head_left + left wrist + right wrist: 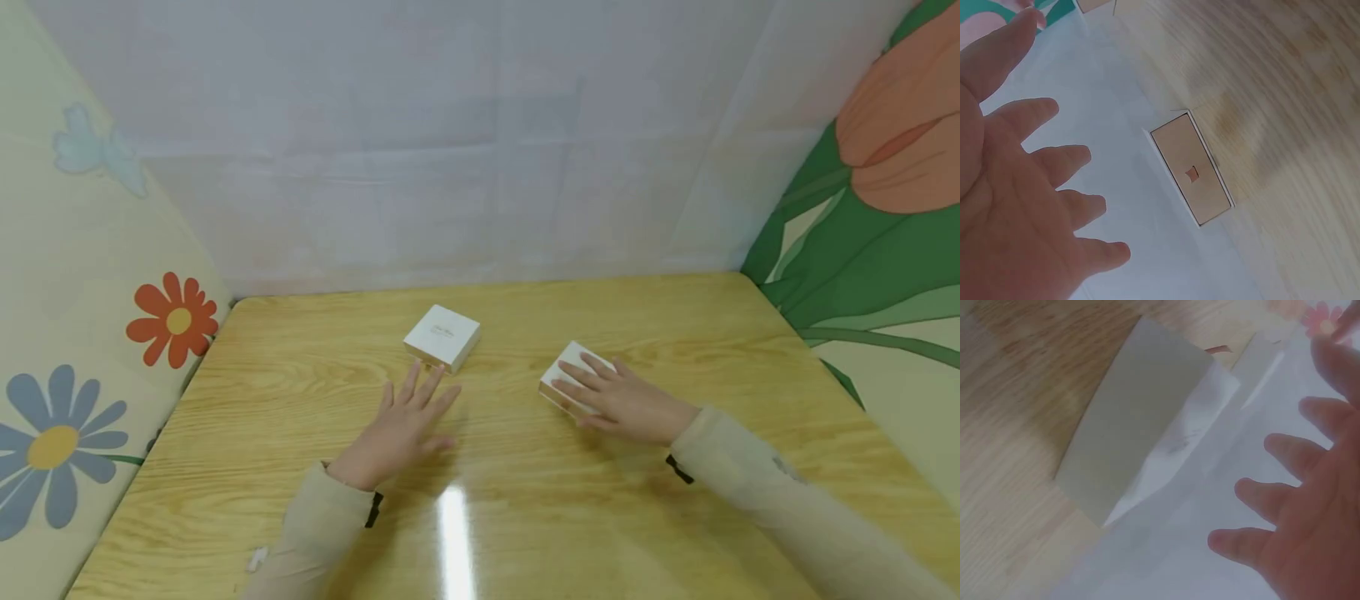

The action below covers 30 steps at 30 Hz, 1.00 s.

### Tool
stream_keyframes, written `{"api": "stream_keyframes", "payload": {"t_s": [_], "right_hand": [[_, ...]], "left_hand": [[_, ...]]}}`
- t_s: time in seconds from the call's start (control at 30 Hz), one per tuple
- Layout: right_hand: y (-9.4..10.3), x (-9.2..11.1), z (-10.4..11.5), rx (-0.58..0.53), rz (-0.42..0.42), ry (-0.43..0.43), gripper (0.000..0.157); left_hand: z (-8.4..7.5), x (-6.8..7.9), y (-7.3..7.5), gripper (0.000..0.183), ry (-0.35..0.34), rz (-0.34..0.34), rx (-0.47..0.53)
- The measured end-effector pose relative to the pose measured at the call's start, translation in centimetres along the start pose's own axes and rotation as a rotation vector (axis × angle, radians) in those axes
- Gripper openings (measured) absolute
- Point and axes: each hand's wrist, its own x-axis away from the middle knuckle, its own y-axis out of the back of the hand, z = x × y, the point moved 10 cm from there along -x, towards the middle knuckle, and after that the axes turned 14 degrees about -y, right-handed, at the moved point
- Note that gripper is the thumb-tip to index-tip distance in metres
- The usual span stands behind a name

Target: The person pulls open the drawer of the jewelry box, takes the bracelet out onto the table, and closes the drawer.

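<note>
Two small white boxes lie on the wooden table. The left box (441, 332) has fine gold lettering on top; in the left wrist view its side (1192, 169) is tan with a small notch in the middle. My left hand (397, 429) is just in front of it, fingers straight and spread, fingertips near its front edge and holding nothing. Over the right box (558, 377) my right hand (626, 404) stretches its spread fingers, covering part of its top in the head view. Faint lettering shows on that box (1132, 419) in the right wrist view.
The wooden table (517, 500) meets a pale cloth backdrop (465, 208) at its far edge. Flower-painted panels stand at left (52, 250) and right (885, 250). A small white scrap (257, 558) lies beside my left sleeve (318, 521).
</note>
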Motion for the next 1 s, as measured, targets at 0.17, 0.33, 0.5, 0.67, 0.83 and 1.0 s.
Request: {"api": "stream_keyframes", "payload": {"t_s": [0.17,0.33,0.5,0.67,0.83,1.0], "right_hand": [[-1.1,-0.4,-1.0,-0.084,0.026,-0.048,0.053],[-2.4,-1.0,-2.8,-0.13,0.039,-0.136,0.054],[-2.9,-1.3,-3.9,-0.139,0.021,-0.177,0.055],[-3.5,-1.6,-4.5,-0.195,0.045,-0.205,0.055],[-4.2,-2.0,-5.2,-0.223,0.083,-0.233,0.055],[-4.5,-2.2,-5.7,-0.239,0.087,-0.218,0.056]], "left_hand": [[0.0,0.0,-0.5,0.067,-0.006,0.0,0.028],[-0.1,0.0,-0.6,0.067,0.0,0.0,0.044],[-0.3,0.0,-0.5,0.067,0.002,-0.011,0.072],[-0.4,-0.1,-0.7,0.066,0.0,-0.018,0.079],[-0.6,-0.4,-0.9,0.066,-0.015,-0.032,0.075],[-0.7,-0.5,-1.1,0.064,-0.013,-0.042,0.105]]}}
